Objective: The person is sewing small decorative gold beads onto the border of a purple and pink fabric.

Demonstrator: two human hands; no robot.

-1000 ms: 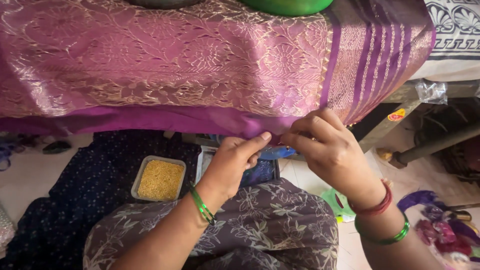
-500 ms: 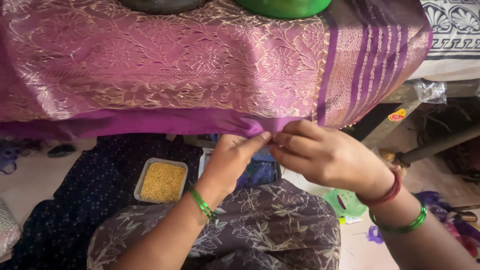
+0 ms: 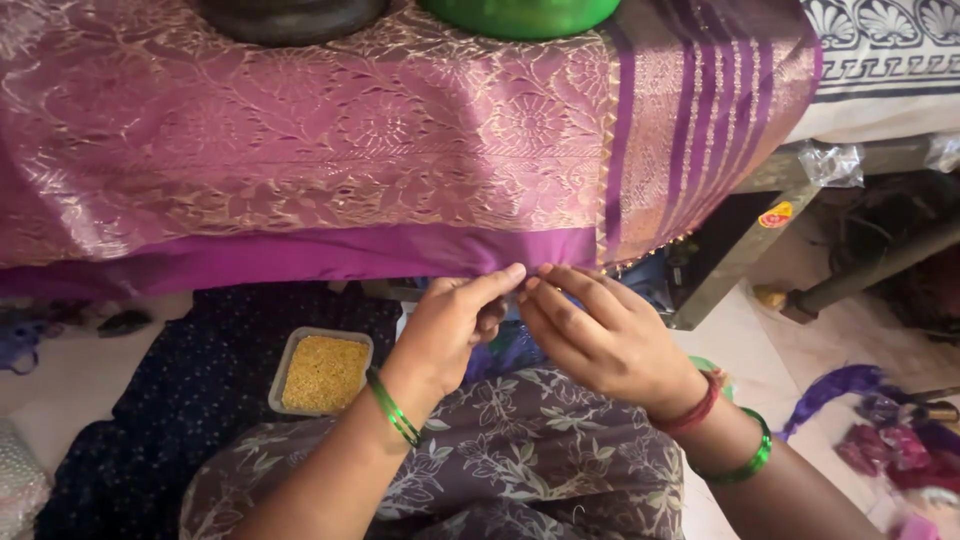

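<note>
Pale floor tiles [image 3: 90, 370] show beneath a low bench [image 3: 730, 270] over which one purple silk cloth [image 3: 330, 160] with gold floral weave hangs toward me. Its plain violet border [image 3: 330, 250] runs along the lower edge, and that edge is where both hands meet, just left of the striped end panel [image 3: 690, 130].

I see my left hand [image 3: 450, 325] with its grip closed: thumb and forefinger pinch the hem of the border, the other fingers curled under. My right hand [image 3: 600, 335] meets it fingertip to fingertip, its grip also pinched at the same spot on the hem; whether something thin sits between those fingers I cannot tell, it is too small to make out.

Counting the bangles: one green bangle [image 3: 392, 408] on the left wrist, and two on the right, one red bangle [image 3: 695, 405] nearer the hand and one green band [image 3: 752, 455] further up the arm.

Below the hands lies my lap in a grey-purple leaf-print dress [image 3: 520, 470]. Just left of it, on a dark blue dotted cloth [image 3: 150, 420], stands one small rectangular tray [image 3: 322, 372] filled with tiny yellow beads.

On top of the draped cloth I count two vessels at the upper edge: one dark pot [image 3: 290, 15] and one green bowl [image 3: 520, 12], both cut off by the view. At lower right, scraps of purple and pink fabric [image 3: 890, 440] lie on the floor.
</note>
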